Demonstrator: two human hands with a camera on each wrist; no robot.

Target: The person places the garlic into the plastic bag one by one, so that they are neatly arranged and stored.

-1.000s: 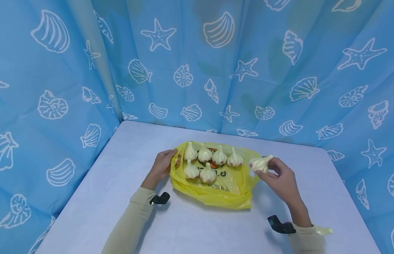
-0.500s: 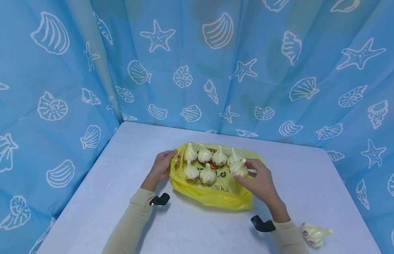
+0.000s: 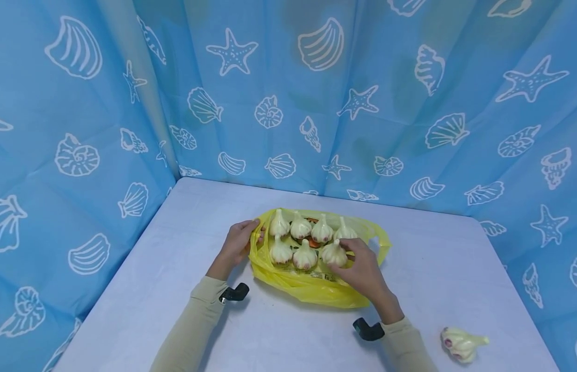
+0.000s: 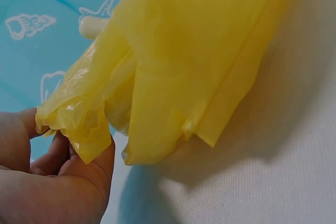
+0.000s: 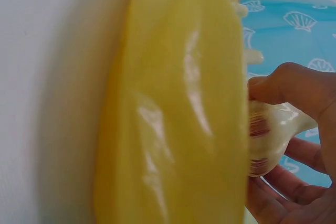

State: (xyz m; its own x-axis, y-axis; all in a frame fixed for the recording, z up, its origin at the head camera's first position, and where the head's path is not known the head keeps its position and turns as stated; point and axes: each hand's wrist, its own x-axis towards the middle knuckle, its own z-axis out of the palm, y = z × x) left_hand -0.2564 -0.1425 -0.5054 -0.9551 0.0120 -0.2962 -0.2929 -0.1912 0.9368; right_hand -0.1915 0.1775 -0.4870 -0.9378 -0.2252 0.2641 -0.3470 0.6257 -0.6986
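A yellow plastic bag (image 3: 302,294) lies spread on the table with several garlic bulbs standing in it in two rows. My left hand (image 3: 238,242) pinches the bag's left edge; the left wrist view shows thumb and fingers on the gathered plastic (image 4: 79,129). With my right hand (image 3: 362,268) I hold a garlic bulb (image 3: 333,253) at the right end of the front row, beside another bulb (image 3: 305,255). In the right wrist view thumb and fingers surround that bulb, partly hidden behind the bag's side. Whether it touches the bag's bottom I cannot tell.
A single garlic bulb (image 3: 462,344) lies on its side on the white table (image 3: 288,341), near the front right. Blue curtains (image 3: 288,134) with shell prints hang behind and along the left and right sides.
My right hand has carried its garlic bulb leftward from the bag's right edge into the front row. The loose bulb at the right is now fully uncovered. My left hand has stayed put.
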